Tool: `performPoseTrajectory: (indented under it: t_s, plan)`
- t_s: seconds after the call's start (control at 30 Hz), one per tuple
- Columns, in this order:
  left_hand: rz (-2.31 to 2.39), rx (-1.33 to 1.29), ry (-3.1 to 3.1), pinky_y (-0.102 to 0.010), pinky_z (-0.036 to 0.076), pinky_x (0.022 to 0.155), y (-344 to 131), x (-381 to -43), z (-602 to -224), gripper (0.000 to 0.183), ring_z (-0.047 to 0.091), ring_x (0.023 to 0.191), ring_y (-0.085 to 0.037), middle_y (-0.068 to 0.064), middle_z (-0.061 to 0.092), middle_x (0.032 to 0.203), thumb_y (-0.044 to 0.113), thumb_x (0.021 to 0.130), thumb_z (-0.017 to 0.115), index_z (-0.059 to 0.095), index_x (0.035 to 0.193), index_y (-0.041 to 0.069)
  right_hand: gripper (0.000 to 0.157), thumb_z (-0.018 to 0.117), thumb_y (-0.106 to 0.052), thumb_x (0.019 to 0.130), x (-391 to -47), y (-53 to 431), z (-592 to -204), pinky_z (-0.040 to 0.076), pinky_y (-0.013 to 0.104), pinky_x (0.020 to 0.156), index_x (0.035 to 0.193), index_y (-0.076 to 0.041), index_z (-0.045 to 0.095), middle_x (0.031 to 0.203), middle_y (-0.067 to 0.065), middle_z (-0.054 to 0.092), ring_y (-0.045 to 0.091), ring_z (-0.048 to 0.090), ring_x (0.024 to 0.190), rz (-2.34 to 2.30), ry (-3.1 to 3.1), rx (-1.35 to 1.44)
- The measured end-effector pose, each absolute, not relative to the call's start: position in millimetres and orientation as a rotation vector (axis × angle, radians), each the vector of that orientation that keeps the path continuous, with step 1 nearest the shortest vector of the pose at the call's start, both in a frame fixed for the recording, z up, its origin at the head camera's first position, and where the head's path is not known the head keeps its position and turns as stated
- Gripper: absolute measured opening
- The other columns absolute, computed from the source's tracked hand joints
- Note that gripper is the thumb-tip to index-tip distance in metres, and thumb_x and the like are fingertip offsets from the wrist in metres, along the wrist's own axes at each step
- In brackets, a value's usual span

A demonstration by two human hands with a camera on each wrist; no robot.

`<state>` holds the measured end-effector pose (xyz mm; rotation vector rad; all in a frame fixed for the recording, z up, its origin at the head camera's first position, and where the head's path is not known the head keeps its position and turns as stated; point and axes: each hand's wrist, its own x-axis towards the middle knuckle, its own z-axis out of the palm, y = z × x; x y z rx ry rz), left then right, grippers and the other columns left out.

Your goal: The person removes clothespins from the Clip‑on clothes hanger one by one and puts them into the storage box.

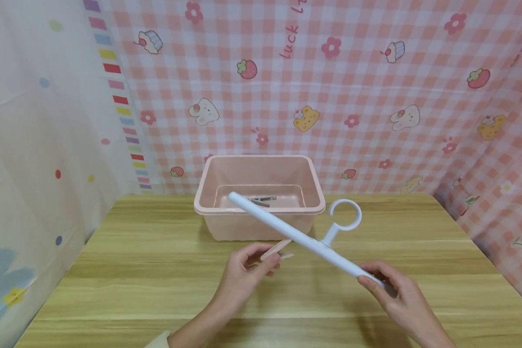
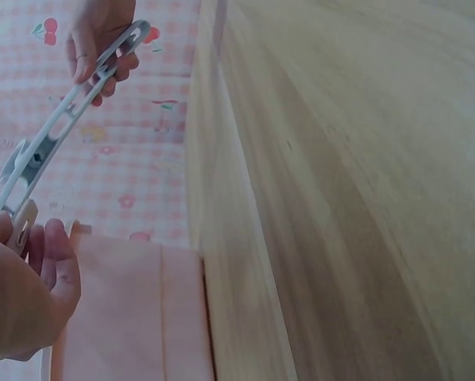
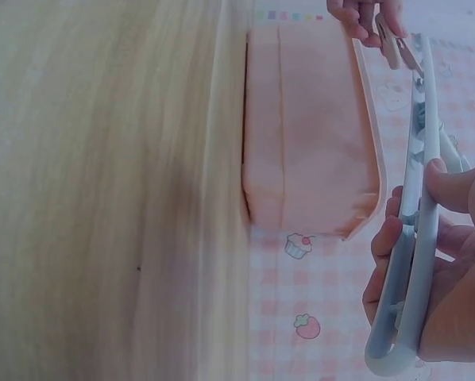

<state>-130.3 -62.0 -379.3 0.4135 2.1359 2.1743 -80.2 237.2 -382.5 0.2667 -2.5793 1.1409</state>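
Observation:
My right hand (image 1: pixel 402 295) grips a pale white-blue hanger (image 1: pixel 282 226) near one end, thumb on top, and the bar slants up to the left. Its ring-shaped hook (image 1: pixel 329 236) stands up from the middle. In the right wrist view the hanger (image 3: pixel 428 182) shows a slotted frame of two rails. My left hand (image 1: pixel 241 275) pinches a pale pink clothespin (image 1: pixel 275 250) between thumb and fingers. The clothespin's two prongs are spread apart and point at the hanger. In the right wrist view one prong of the clothespin (image 3: pixel 388 41) lies close to the hanger's far end.
Behind the hands a pink plastic basin (image 1: pixel 235 227) stands on the wooden table (image 1: pixel 156 270). Metallic clips (image 1: pixel 267 198) lie on its floor, partly behind the hanger's end. A checked, patterned cloth (image 1: pixel 261 106) hangs at the back and right.

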Motion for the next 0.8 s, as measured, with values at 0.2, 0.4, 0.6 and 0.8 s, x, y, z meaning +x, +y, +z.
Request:
performPoseTrajectory:
  t_s: [0.2,0.4,0.6,0.8]
  plan:
    - [2.095,0.46,2.339,-0.022,0.057,0.071,-67.0,-130.8,-377.1,0.025,0.071,0.08,-0.007,-0.018,0.077,0.096,0.02,0.09,0.076,0.074,0.111,0.006,0.015,0.072,-0.013,0.093,-79.7,238.5,-384.7,0.045,0.022,0.064,0.106,-0.019,0.07,0.085,-0.011,0.067,0.001,0.054,0.072,1.12,-2.57,0.28]
    - [1.89,0.636,2.697,-0.023,0.056,0.061,-69.9,-129.7,-371.1,0.019,0.07,0.073,-0.003,0.0,0.079,0.09,0.024,0.09,0.076,0.077,0.107,0.015,0.016,0.071,-0.013,0.093,-80.2,238.1,-384.8,0.046,0.021,0.064,0.107,-0.019,0.07,0.086,-0.011,0.068,0.0,0.055,0.073,1.13,-2.562,0.297]
    - [2.115,0.642,2.08,-0.033,0.062,0.072,-73.7,-134.9,-370.1,0.032,0.076,0.078,-0.01,-0.016,0.078,0.092,0.018,0.097,0.067,0.07,0.114,-0.008,0.02,0.072,-0.006,0.091,-81.4,238.2,-384.6,0.047,0.019,0.066,0.107,-0.017,0.07,0.088,-0.012,0.069,-0.001,0.058,0.075,1.161,-2.507,0.383]
    - [2.134,0.496,1.638,-0.025,0.06,0.075,-76.4,-135.8,-371.7,0.048,0.076,0.081,-0.01,0.004,0.078,0.086,0.017,0.099,0.063,0.054,0.122,-0.024,0.028,0.073,0.002,0.087,-81.6,241.4,-385.7,0.046,0.016,0.068,0.108,-0.016,0.069,0.09,-0.012,0.068,-0.001,0.058,0.077,1.158,-2.432,0.489]
